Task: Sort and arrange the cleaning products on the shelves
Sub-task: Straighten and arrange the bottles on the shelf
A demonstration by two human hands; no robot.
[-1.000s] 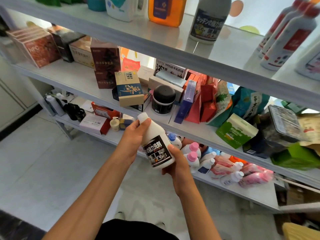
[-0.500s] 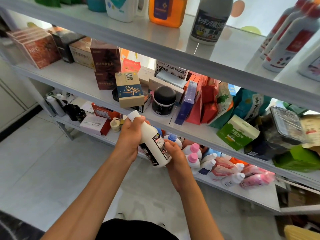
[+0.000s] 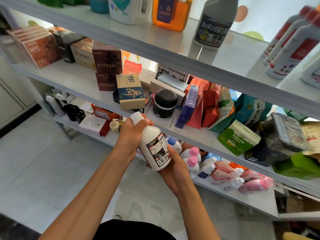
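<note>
On the far left of the middle shelf I saw a row of red boxes, and below them, on the lower shelf, a small cream pump bottle. Moving in, the left hand was wrapped round the neck and shoulder of the white bottle, fingers curled just under its cap. The bottle sat tilted in front of the shelves, cap up and to the left, its printed back label facing me. The right hand cupped the base from below, fingers curled up its side. Just behind the bottle stood a black jar on the middle shelf. Up top, a grey bottle stood on the top shelf. Right of the hands, pink-capped bottles crowded the lower shelf, and further right a green box leaned on the middle one.
</note>
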